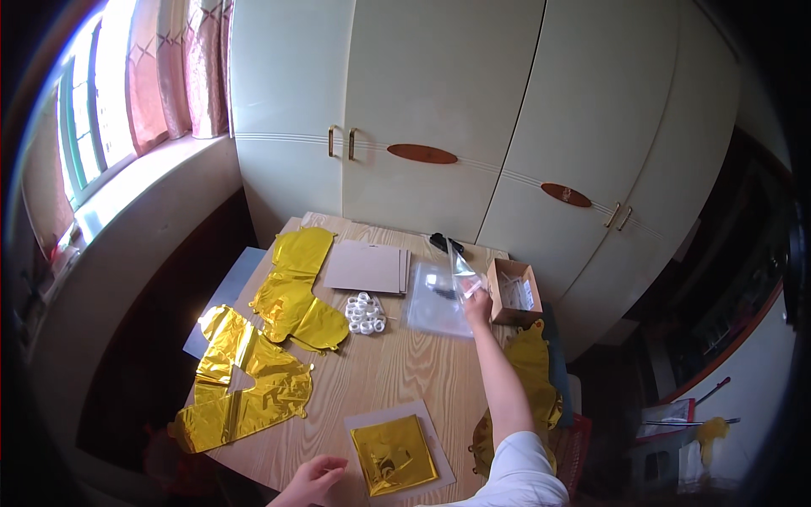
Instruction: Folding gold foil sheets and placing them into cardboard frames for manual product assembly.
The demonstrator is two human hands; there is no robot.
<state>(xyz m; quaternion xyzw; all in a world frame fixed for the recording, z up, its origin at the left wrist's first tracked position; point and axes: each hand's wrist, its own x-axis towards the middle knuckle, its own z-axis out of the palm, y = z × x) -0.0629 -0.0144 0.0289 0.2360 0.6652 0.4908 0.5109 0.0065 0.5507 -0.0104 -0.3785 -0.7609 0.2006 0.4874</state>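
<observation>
My right hand (478, 306) reaches to the far right of the table, its fingers closed on a clear plastic bag (459, 260) whose raised part stands up and catches the light. Under and beside it lies a stack of flat clear bags (429, 306). Near the front edge, my left hand (314, 480) is held with its fingers stretched out and holds nothing. Just right of that hand, a folded gold foil balloon (393, 455) rests on a grey card (435, 435).
Unfolded gold foil balloons (245, 384) spread over the left side, another (530, 363) at the right edge. Grey cards (365, 266), white tape rolls (365, 314), a black object (444, 243) and a cardboard box (514, 316) stand toward the back. Cabinets (422, 84) rise behind the table (338, 397).
</observation>
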